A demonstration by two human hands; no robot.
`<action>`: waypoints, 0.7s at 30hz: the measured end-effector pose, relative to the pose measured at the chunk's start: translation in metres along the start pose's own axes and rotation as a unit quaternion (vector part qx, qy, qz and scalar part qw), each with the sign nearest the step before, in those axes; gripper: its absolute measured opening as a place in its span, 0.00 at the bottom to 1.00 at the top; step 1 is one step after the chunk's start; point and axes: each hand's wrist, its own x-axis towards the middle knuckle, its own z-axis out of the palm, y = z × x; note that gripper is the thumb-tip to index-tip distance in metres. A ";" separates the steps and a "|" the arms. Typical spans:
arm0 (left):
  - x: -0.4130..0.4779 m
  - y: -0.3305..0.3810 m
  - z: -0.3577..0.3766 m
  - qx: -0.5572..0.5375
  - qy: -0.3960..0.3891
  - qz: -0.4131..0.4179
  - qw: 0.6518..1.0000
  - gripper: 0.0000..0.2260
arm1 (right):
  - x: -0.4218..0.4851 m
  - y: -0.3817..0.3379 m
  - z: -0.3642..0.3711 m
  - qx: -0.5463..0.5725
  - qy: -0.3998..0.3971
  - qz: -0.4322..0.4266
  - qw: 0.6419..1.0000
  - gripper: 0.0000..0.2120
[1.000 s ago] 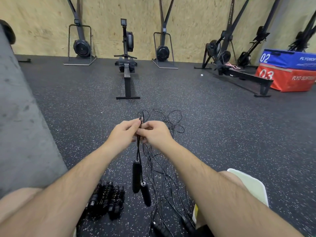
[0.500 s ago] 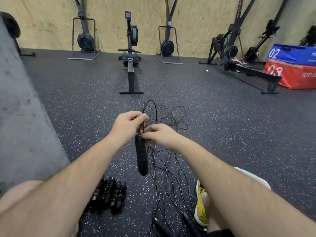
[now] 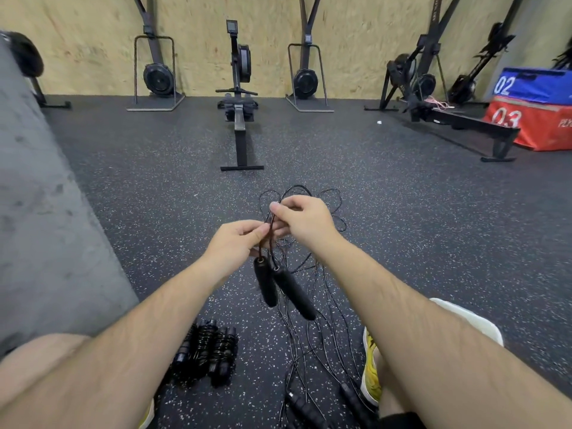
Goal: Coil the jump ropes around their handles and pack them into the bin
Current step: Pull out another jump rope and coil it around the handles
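Left hand and right hand both pinch the rope between fingers; two black handles dangle below; coiled ropes on floor.

Two black foam handles hang at centre from a thin black jump rope, above a loose tangle of black ropes on the speckled rubber floor — black coiled rope bundles lie left, a white plastic bin right.
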 end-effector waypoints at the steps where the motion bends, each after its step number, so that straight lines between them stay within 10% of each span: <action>1: -0.002 -0.001 0.001 -0.005 -0.010 -0.002 1.000 0.09 | 0.000 -0.001 0.000 0.006 0.008 0.002 1.000 0.07; 8: -0.007 0.003 0.010 -0.011 -0.014 -0.014 1.000 0.06 | -0.003 0.001 -0.008 0.029 0.029 0.038 0.998 0.09; 15: 0.005 0.020 0.002 -0.087 0.053 -0.003 0.995 0.07 | -0.032 0.019 -0.001 -0.180 -0.198 0.082 0.960 0.29; 21: 0.005 0.025 -0.003 -0.139 0.080 -0.040 0.986 0.10 | -0.043 0.025 0.015 -0.221 -0.085 0.032 0.971 0.24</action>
